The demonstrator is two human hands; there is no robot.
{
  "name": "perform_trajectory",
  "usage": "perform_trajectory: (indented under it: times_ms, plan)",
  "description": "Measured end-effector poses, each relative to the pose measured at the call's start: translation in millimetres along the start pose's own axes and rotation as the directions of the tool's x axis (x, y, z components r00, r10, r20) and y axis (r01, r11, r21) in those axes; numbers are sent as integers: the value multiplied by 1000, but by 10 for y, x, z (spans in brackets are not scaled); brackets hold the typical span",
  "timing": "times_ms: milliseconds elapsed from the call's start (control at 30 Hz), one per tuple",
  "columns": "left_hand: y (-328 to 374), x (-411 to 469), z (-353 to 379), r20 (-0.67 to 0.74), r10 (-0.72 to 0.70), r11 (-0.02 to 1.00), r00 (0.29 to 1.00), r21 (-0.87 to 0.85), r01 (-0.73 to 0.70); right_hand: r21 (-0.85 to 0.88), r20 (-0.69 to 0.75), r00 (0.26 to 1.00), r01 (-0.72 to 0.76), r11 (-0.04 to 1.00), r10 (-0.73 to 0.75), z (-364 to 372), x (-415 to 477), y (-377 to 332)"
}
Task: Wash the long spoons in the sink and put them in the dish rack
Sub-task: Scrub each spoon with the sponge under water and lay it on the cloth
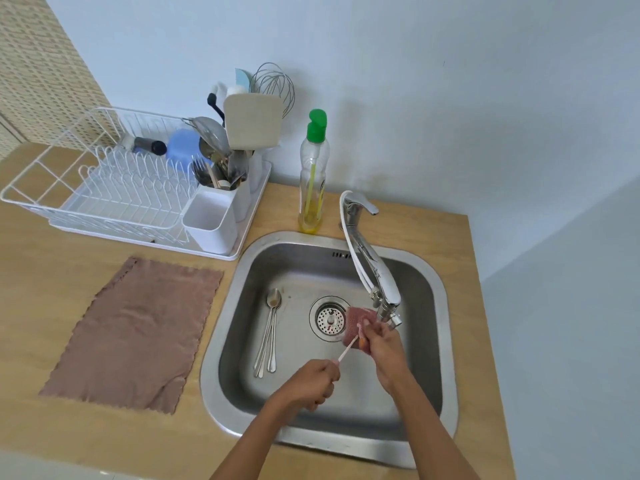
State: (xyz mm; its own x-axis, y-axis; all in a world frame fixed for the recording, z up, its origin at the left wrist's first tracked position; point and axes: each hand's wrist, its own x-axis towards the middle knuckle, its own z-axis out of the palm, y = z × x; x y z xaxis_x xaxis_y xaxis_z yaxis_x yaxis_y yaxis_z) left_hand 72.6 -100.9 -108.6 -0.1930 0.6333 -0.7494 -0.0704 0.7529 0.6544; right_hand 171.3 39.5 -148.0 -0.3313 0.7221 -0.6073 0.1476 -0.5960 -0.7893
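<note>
Your left hand is clenched round the tail end of one slim long metal spoon, which slants up across the stainless steel sink toward your right hand. That right hand grips a reddish-pink scrubbing pad folded over the spoon's bowl end, just beside the chrome tap's spout and above the round drain strainer. Whether water is running I cannot tell.

To do this scrub well, pinch the pad on both faces of the bowl and draw it along the shaft toward your left hand, turning the handle a little between strokes so that every side gets wiped. A wet, thin handle will likely want to slip, so set your left thumb firmly along it. Work low over the basin, so that a dropped spoon lands inside it.

The other long metal spoons lie bunched on the basin floor left of the strainer, bowls pointing toward the back wall; they look unwashed. The white wire dish rack stands on the wooden counter at the back left, well apart from the sink. Its front white cutlery cup looks like the natural place for the rinsed spoon.
</note>
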Motion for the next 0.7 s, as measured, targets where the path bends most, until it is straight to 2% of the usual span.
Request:
perform_trajectory:
  times_ms: [67, 133, 167, 267, 333, 400, 467, 533, 600, 700]
  plan:
    - [8, -53, -10, 14, 21, 997, 1000, -70, -20, -117, -102, 994, 39, 992, -51, 71, 29, 55]
    - [32, -62, 14, -47, 50, 998, 998, -42, -52, -161, -175, 982, 48, 986, -77, 174, -8, 116]
    - [43, -54, 25, -70, 59, 998, 996, -22, -61, -117, -160, 985, 47, 992, -66, 220, -28, 136]
    - [29, -55, 3, -89, 99, 994, 991, 49, -94, 79, 15, 1000, -2, 997, 1, 293, -115, 83]
    - [-31, -52, -26, -103, 147, 985, 984, 104, -137, 96, 49, 999, -3, 995, -2, 294, -124, 23]
    - [-82, -56, -21, -132, 185, 978, 974, 125, -169, -30, -27, 999, 33, 999, -34, 336, -129, -7]
    - [-92, -62, -2, -159, 207, 971, 965, 151, -184, -145, -162, 984, 49, 988, -73, 427, -122, 14]
    - [-77, -61, -10, -163, 216, 966, 963, 177, -187, -174, -281, 955, 41, 984, -89, 510, -127, 28]
    - [-55, -60, -34, -152, 233, 959, 961, 203, -200, -146, -336, 938, 30, 989, -78, 499, -86, 47]
    - [-37, -36, -104, -177, 236, 958, 955, 207, -198, -5, -124, 990, 62, 998, -62, 472, -64, -2]
